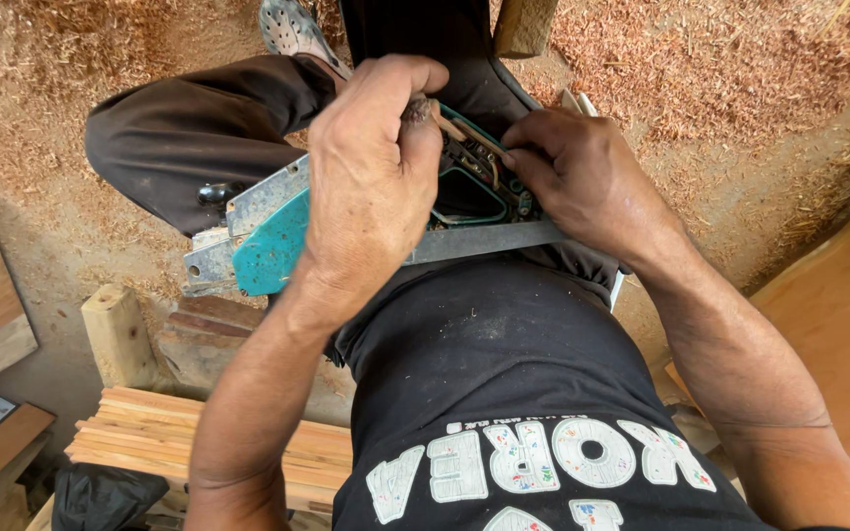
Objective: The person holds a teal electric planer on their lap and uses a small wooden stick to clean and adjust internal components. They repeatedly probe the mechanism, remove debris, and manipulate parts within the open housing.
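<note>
A power tool (277,246) lies on the lap, wood strips (150,433) stacked left below.

The person wore a black T-shirt (504,393) with large white block lettering, flecked with coloured specks, across the near chest. Dark brown trousers (189,128) covered the legs, and both forearms were bare. A grey perforated clog (289,28) showed at the far edge.
</note>
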`<action>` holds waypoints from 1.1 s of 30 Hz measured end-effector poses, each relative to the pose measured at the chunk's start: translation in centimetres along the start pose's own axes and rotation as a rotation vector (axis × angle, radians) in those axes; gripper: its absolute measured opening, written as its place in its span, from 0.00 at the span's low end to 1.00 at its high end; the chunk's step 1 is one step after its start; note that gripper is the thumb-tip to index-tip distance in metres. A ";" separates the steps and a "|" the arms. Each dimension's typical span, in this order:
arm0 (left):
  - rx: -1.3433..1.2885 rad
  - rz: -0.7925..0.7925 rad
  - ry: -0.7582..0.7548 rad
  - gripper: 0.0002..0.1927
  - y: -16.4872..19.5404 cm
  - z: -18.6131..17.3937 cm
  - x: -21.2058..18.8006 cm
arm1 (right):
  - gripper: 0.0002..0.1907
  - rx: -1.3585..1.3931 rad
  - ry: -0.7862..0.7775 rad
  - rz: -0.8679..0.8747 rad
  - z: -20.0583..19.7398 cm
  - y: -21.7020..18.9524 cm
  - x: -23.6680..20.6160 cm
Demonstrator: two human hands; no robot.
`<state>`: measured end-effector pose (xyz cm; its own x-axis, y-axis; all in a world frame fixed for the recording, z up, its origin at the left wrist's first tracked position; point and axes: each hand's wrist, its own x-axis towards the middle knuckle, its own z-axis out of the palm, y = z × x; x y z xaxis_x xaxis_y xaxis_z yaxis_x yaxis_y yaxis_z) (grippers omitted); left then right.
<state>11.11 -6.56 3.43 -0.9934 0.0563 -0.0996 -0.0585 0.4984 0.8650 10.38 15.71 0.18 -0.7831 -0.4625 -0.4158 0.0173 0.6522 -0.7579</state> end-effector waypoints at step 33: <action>0.185 0.041 -0.174 0.06 -5.0 1.6 6.1 | 0.14 -0.192 0.064 -0.070 0.8 0.3 3.7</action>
<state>5.51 -7.36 -2.25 -0.9619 0.2194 -0.1632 0.0161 0.6412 0.7672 8.00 13.74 -1.95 -0.8162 -0.4757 -0.3279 -0.1527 0.7250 -0.6716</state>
